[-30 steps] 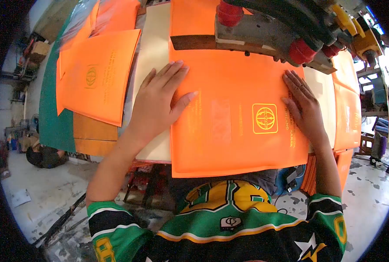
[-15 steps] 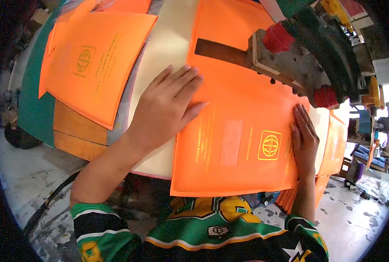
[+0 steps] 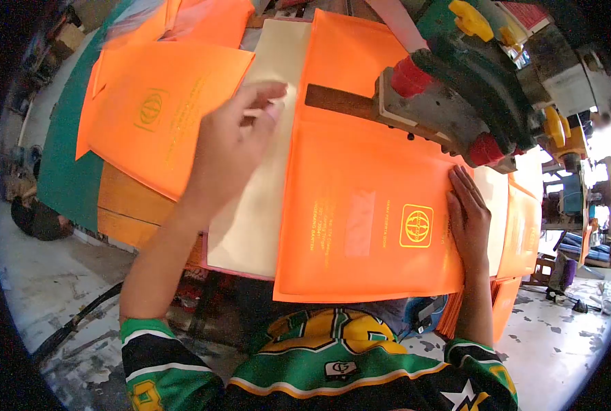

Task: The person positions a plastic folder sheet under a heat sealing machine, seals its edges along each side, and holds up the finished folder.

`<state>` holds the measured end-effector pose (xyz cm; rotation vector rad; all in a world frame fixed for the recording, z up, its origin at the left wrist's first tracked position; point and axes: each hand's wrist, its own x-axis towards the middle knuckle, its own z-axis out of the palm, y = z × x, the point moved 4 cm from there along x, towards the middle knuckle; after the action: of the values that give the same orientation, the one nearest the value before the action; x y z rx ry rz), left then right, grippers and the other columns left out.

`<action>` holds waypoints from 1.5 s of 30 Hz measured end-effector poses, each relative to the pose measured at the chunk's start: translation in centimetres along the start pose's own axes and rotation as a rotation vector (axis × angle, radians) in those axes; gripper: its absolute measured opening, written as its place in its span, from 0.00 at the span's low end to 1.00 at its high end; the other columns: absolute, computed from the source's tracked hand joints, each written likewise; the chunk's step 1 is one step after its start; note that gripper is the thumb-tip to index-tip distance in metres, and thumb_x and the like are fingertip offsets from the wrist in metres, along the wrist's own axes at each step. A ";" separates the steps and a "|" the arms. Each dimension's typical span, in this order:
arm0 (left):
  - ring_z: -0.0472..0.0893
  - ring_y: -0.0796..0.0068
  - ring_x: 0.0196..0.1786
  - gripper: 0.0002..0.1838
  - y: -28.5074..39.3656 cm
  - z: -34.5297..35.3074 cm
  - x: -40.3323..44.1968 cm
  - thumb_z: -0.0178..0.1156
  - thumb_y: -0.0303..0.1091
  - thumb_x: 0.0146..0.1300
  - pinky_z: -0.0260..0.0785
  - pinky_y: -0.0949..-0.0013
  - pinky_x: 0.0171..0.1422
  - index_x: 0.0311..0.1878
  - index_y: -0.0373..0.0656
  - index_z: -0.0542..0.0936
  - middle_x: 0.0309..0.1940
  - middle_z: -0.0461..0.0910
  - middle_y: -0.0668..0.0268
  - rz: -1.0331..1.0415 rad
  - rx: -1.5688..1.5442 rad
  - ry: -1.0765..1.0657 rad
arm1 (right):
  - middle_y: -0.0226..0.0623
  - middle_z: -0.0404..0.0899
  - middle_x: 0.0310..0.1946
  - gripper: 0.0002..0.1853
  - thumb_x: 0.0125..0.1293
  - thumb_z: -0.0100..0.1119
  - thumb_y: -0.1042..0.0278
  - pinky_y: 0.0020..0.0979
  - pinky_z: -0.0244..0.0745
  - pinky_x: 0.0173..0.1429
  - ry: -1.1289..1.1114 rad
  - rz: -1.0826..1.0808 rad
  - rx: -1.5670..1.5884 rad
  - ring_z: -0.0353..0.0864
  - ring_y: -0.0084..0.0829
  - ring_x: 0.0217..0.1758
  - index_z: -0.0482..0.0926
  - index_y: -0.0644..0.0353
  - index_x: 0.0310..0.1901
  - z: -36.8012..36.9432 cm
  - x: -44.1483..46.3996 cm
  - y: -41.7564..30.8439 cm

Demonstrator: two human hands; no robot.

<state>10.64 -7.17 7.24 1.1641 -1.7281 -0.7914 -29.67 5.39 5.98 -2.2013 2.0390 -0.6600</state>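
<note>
An orange plastic cover [image 3: 367, 267] with yellow print and a pale rectangular window lies on the cream board, beneath the press head [image 3: 449, 109]. A dark flat bar [image 3: 339, 100] reaches from the head across the cover's upper part. My right hand [image 3: 468, 212] rests flat along the cover's right edge, fingers stretched out. Raised to the left of the cover, my left hand [image 3: 233, 140] holds nothing; its fingers are bent and apart, over the cream board [image 3: 243, 246]. Beside it lies a printed orange cover [image 3: 148, 116], partly hidden behind that hand.
More orange covers [image 3: 213, 24] lie at the back left, some under clear film. Another orange stack [image 3: 521, 233] is at the right, with covers hanging below it. A wooden surface [image 3: 130, 205] and green sheet [image 3: 65, 164] lie left. Yellow knobs [image 3: 471, 20] top the press.
My left hand has lifted off the cover's left edge and moved left, its fingers bending. My right hand stays on the cover's right edge. The whole view has shifted slightly.
</note>
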 end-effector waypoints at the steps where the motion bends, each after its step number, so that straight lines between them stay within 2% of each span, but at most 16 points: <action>1: 0.91 0.62 0.56 0.19 -0.1 -0.5 1.3 0.62 0.32 0.79 0.83 0.60 0.61 0.66 0.31 0.84 0.53 0.92 0.55 -0.068 -0.070 0.018 | 0.53 0.82 0.73 0.20 0.80 0.62 0.73 0.46 0.72 0.85 0.004 -0.013 -0.001 0.78 0.52 0.81 0.85 0.66 0.69 0.0 0.0 0.0; 4: 0.89 0.70 0.49 0.19 0.2 -1.8 6.1 0.58 0.33 0.85 0.84 0.65 0.58 0.70 0.33 0.82 0.54 0.91 0.59 -0.111 0.052 -0.196 | 0.54 0.83 0.73 0.19 0.80 0.62 0.73 0.47 0.72 0.85 0.014 -0.034 -0.003 0.78 0.52 0.81 0.85 0.66 0.68 0.0 0.2 -0.1; 8: 0.89 0.71 0.46 0.21 -1.8 0.3 12.4 0.59 0.36 0.85 0.85 0.64 0.52 0.70 0.32 0.82 0.52 0.90 0.57 -0.111 0.177 -0.250 | 0.54 0.83 0.73 0.19 0.80 0.62 0.73 0.48 0.72 0.85 0.041 -0.045 0.059 0.78 0.52 0.81 0.86 0.66 0.68 0.0 -0.1 0.4; 11: 0.88 0.71 0.43 0.25 -4.1 3.0 16.5 0.65 0.46 0.82 0.84 0.62 0.48 0.67 0.33 0.83 0.46 0.90 0.60 -0.153 0.267 -0.330 | 0.53 0.83 0.72 0.19 0.80 0.62 0.73 0.48 0.73 0.84 0.038 -0.022 0.063 0.78 0.53 0.81 0.86 0.66 0.68 -0.1 -0.1 0.2; 13: 0.83 0.73 0.31 0.25 -5.7 4.4 18.9 0.72 0.52 0.75 0.76 0.64 0.39 0.43 0.34 0.86 0.27 0.82 0.63 -0.185 0.393 -0.359 | 0.53 0.83 0.72 0.19 0.80 0.62 0.72 0.48 0.73 0.84 0.047 -0.066 0.038 0.78 0.52 0.81 0.86 0.66 0.68 0.0 -0.1 0.2; 16: 0.78 0.74 0.27 0.29 -7.2 5.2 20.6 0.77 0.59 0.69 0.70 0.67 0.33 0.37 0.39 0.82 0.26 0.80 0.67 -0.248 0.363 -0.412 | 0.52 0.83 0.73 0.19 0.80 0.63 0.72 0.49 0.73 0.84 0.047 -0.064 0.045 0.78 0.52 0.81 0.86 0.66 0.68 0.0 -0.1 0.4; 19: 0.75 0.76 0.26 0.27 -8.3 6.2 20.9 0.81 0.55 0.67 0.64 0.71 0.29 0.36 0.41 0.80 0.29 0.80 0.70 -0.359 0.274 -0.341 | 0.52 0.83 0.73 0.19 0.79 0.63 0.72 0.49 0.73 0.85 0.042 -0.061 0.059 0.78 0.52 0.81 0.86 0.65 0.68 0.1 -0.2 0.7; 22: 0.76 0.76 0.29 0.22 -6.9 5.4 20.2 0.81 0.50 0.69 0.68 0.68 0.32 0.40 0.41 0.83 0.33 0.80 0.72 -0.260 -0.052 -0.405 | 0.52 0.83 0.73 0.19 0.79 0.63 0.73 0.48 0.73 0.85 0.038 -0.031 0.036 0.77 0.52 0.81 0.86 0.65 0.68 -0.1 -0.3 0.4; 23: 0.76 0.76 0.29 0.22 -6.2 5.0 20.2 0.81 0.50 0.69 0.68 0.68 0.32 0.40 0.41 0.83 0.33 0.80 0.72 -0.261 -0.050 -0.412 | 0.52 0.83 0.73 0.19 0.79 0.63 0.73 0.48 0.73 0.85 0.037 -0.025 0.038 0.77 0.52 0.81 0.86 0.65 0.68 -0.2 -0.3 0.4; 25: 0.79 0.85 0.34 0.20 -4.9 4.0 20.0 0.80 0.49 0.68 0.70 0.75 0.36 0.55 0.47 0.89 0.33 0.81 0.77 -0.089 0.006 -0.401 | 0.52 0.82 0.74 0.20 0.79 0.63 0.73 0.48 0.72 0.85 0.021 -0.026 0.036 0.77 0.52 0.82 0.86 0.64 0.69 -0.3 -0.3 0.2; 28: 0.84 0.83 0.35 0.21 -5.2 3.2 21.0 0.79 0.48 0.70 0.75 0.73 0.39 0.58 0.46 0.89 0.35 0.84 0.75 0.059 0.116 -0.372 | 0.52 0.81 0.75 0.20 0.79 0.63 0.73 0.47 0.71 0.86 0.016 -0.035 0.030 0.75 0.51 0.83 0.85 0.64 0.70 -0.1 0.1 0.2; 35: 0.87 0.76 0.37 0.22 -8.7 3.6 20.6 0.75 0.47 0.74 0.80 0.69 0.43 0.61 0.42 0.87 0.43 0.90 0.68 -0.206 -0.068 -0.218 | 0.51 0.80 0.76 0.21 0.79 0.61 0.75 0.47 0.71 0.86 0.017 -0.040 0.028 0.74 0.50 0.84 0.84 0.65 0.71 0.1 1.2 0.9; 37: 0.89 0.74 0.38 0.20 -6.0 1.2 17.7 0.72 0.45 0.76 0.82 0.68 0.45 0.63 0.42 0.87 0.44 0.92 0.66 -0.079 0.348 -0.109 | 0.50 0.80 0.76 0.21 0.79 0.61 0.75 0.47 0.71 0.86 0.021 -0.049 0.029 0.74 0.49 0.84 0.84 0.64 0.71 0.4 1.1 1.4; 39: 0.89 0.72 0.39 0.18 -3.3 -0.5 12.9 0.70 0.41 0.78 0.82 0.66 0.48 0.63 0.41 0.87 0.43 0.92 0.64 0.216 0.316 -0.032 | 0.50 0.81 0.76 0.21 0.79 0.62 0.75 0.46 0.72 0.85 0.027 -0.053 0.011 0.76 0.48 0.83 0.85 0.64 0.70 0.4 1.3 1.3; 43: 0.91 0.58 0.48 0.13 2.0 -1.5 3.3 0.66 0.35 0.76 0.82 0.58 0.55 0.55 0.36 0.86 0.46 0.91 0.55 -0.067 0.438 -0.091 | 0.49 0.84 0.72 0.19 0.77 0.65 0.76 0.45 0.77 0.82 0.049 -0.059 0.020 0.81 0.47 0.79 0.88 0.63 0.66 0.0 0.9 0.7; 45: 0.90 0.57 0.54 0.15 0.8 -0.9 -0.2 0.67 0.35 0.76 0.82 0.57 0.60 0.59 0.37 0.86 0.52 0.90 0.55 0.027 0.440 -0.160 | 0.48 0.85 0.71 0.18 0.76 0.66 0.76 0.44 0.78 0.81 0.046 -0.048 -0.001 0.82 0.47 0.78 0.89 0.63 0.65 0.1 0.7 0.5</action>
<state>11.20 -6.75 8.28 1.3903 -2.1168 -0.5091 -30.13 4.67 5.92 -2.2625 2.0133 -0.7212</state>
